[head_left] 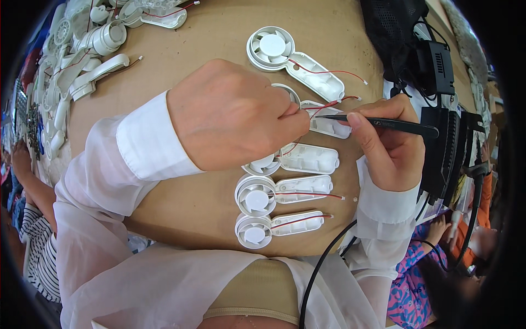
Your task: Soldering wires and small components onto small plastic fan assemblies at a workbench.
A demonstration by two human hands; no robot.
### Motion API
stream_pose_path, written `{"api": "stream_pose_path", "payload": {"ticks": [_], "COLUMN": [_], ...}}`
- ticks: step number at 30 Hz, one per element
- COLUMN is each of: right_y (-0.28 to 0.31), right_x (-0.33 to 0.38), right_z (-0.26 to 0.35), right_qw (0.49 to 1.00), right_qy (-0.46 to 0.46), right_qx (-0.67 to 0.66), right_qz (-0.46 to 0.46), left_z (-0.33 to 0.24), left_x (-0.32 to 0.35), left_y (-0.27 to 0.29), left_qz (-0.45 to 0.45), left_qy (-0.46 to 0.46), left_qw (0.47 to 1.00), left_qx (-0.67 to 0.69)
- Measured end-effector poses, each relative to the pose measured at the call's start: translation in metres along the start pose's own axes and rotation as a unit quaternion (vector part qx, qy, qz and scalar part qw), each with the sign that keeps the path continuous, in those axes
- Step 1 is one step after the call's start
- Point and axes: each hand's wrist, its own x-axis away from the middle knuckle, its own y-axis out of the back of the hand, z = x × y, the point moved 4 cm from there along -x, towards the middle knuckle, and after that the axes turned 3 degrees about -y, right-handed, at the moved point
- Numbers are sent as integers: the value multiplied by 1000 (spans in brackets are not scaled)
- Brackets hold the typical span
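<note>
My left hand (233, 118) is closed in a pinch over the row of white handheld fan halves, with red wire (323, 106) at its fingertips. The fingertips themselves are partly hidden. In my right hand (392, 145) is a pair of black tweezers (397, 125), its points reaching left beside the pinch. Below the points lies the white handle shell (331, 127) of a fan whose round head is largely covered by my left hand. Another fan's handle shell (309, 159) sits just nearer to me, its head partly covered too.
One fan half (272, 46) lies farther away; two more (256, 200) (255, 234) lie nearer. White fan parts (101, 38) pile up at the far left of the brown tabletop (181, 211). Black equipment (438, 148) and a cable (315, 274) are on the right. Other people sit at both sides.
</note>
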Motion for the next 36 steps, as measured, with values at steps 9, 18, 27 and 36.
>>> {"api": "stream_pose_path", "payload": {"ticks": [9,18,27,36], "right_y": [-8,-6,28,8], "right_x": [0,8,-28,-34], "right_z": [2,30,51,0], "right_qw": [998,999,982,963], "right_qy": [31,-41,46,-33], "right_qx": [58,32,-161,-264], "right_qz": [-7,-14,-89,-48], "left_z": [6,-5,41,35], "left_x": [3,11,13,21], "left_y": [-9,23,39,21], "left_qz": [4,-27,-130,-57], "left_qy": [-4,-11,206,241], "left_qw": [1000,1000,963,958], "left_qx": [-11,-7,117,148]}}
